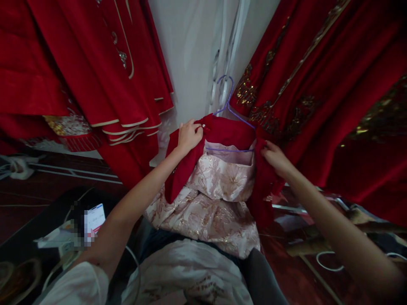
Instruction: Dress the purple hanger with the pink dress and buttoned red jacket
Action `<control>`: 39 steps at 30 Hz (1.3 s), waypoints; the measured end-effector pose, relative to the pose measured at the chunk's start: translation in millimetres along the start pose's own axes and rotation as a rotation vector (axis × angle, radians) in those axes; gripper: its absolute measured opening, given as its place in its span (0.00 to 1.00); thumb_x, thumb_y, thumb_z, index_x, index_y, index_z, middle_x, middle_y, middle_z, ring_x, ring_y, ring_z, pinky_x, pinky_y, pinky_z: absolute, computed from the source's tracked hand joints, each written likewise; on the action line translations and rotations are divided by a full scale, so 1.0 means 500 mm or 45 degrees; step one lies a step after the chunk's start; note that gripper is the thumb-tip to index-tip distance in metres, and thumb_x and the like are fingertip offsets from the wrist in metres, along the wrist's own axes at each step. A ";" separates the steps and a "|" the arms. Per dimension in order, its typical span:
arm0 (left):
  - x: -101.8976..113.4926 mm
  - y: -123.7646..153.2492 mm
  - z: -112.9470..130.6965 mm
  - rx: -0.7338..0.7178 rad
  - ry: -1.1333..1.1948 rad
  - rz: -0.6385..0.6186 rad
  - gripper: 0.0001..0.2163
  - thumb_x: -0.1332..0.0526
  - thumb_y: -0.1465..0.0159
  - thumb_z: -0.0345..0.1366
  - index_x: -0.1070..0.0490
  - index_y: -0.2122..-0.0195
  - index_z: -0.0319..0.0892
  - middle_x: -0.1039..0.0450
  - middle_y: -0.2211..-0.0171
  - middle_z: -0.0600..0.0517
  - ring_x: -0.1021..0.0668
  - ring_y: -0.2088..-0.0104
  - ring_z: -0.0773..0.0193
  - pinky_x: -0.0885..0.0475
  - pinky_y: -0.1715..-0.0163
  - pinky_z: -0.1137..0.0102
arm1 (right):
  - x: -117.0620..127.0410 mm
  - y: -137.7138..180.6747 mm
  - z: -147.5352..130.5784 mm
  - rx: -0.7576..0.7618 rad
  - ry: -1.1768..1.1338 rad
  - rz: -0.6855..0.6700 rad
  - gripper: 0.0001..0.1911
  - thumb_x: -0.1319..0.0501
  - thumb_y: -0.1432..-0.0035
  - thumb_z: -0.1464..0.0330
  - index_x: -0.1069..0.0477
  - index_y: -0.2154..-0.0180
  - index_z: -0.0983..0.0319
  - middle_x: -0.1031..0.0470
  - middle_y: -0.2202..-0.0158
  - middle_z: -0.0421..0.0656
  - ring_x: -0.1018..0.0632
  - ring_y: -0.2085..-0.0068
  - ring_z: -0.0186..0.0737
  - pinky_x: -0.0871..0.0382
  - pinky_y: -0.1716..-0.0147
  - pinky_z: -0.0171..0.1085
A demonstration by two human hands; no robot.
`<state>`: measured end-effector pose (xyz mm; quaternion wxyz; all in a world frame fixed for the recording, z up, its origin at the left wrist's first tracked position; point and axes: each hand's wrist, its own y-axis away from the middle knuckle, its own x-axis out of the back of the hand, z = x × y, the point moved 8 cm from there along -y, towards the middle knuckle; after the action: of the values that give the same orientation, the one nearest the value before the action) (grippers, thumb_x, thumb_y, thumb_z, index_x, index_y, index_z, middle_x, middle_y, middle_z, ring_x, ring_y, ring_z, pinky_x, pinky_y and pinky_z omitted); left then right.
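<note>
HOLD ON JACKET (229,132) AT BOTH FRONT EDGES

Gripping jacket at left front edge, near shoulder, with left hand (190,134): fingers bent over cloth, just beside a small white bead (203,126). Pinching opposite front edge between thumb and fingers with right hand (275,157), slightly lower. Spread well apart, with red cloth drawn open to both sides and hanging down outside each hand.

Located inside jacket shoulders: purple hanger (228,103), hook uppermost, in front of white metal rods (221,93). Cannot tell whether hooked on. Crossing upper edge of dress (230,178) with lower bar.

Positioned between the jacket fronts: same dress, pale pink with gold floral pattern, lining (222,156) exposed at upper edge. Gathered in loose folds below, spread over lap (263,275) from knee to knee.

Placed left of lap, on black top (52,218): phone (96,216), screen lit, toward far edge, near white items too blurred to identify.

Hanging at left: red clothes (104,84) with pale-edged hems. Hanging at right: red gowns (305,97) with gold trim, close behind right hand. Lying on floor at right: white cable (330,269), partly curled
</note>
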<state>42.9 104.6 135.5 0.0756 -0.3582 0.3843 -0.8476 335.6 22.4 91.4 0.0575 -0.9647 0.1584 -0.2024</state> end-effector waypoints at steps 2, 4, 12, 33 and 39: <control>0.004 0.004 0.000 0.005 -0.025 0.023 0.11 0.47 0.40 0.30 0.29 0.76 0.42 0.30 0.68 0.48 0.26 0.61 0.53 0.41 0.50 0.55 | -0.071 -0.006 0.001 -0.009 -0.180 -0.058 0.14 0.47 0.64 0.70 0.39 0.69 0.57 0.34 0.76 0.35 0.33 0.76 0.35 0.38 0.76 0.33; 0.009 0.004 -0.002 0.005 -0.044 0.041 0.11 0.47 0.40 0.31 0.29 0.76 0.42 0.30 0.68 0.48 0.27 0.60 0.52 0.41 0.49 0.54 | -0.144 0.002 -0.016 -0.011 -0.348 -0.197 0.14 0.47 0.65 0.72 0.40 0.70 0.57 0.36 0.77 0.34 0.35 0.76 0.33 0.40 0.76 0.32; 0.007 -0.008 -0.019 0.008 -0.024 -0.008 0.11 0.48 0.39 0.30 0.29 0.75 0.42 0.30 0.66 0.48 0.27 0.58 0.55 0.40 0.48 0.57 | -0.280 0.095 -0.097 0.013 -0.600 -0.728 0.18 0.46 0.64 0.75 0.38 0.65 0.58 0.32 0.75 0.33 0.33 0.75 0.32 0.39 0.74 0.31; -0.070 0.155 0.093 -0.098 0.016 -0.232 0.10 0.50 0.35 0.28 0.31 0.65 0.43 0.27 0.66 0.51 0.25 0.65 0.63 0.35 0.61 0.71 | -0.242 0.071 -0.035 0.464 -0.191 -0.141 0.13 0.46 0.54 0.72 0.42 0.63 0.58 0.32 0.68 0.38 0.29 0.68 0.35 0.30 0.64 0.36; -0.043 0.183 0.064 -0.027 0.135 -0.181 0.05 0.46 0.38 0.27 0.33 0.66 0.43 0.30 0.68 0.52 0.26 0.65 0.64 0.33 0.62 0.71 | -0.230 0.108 -0.055 0.593 -0.365 0.140 0.21 0.44 0.52 0.75 0.45 0.55 0.57 0.33 0.59 0.42 0.26 0.59 0.36 0.29 0.58 0.37</control>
<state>66.3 30.4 73.5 -0.0089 -0.3400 0.3702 -0.8645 209.5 8.1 64.5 0.3105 -0.9342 0.1501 -0.0913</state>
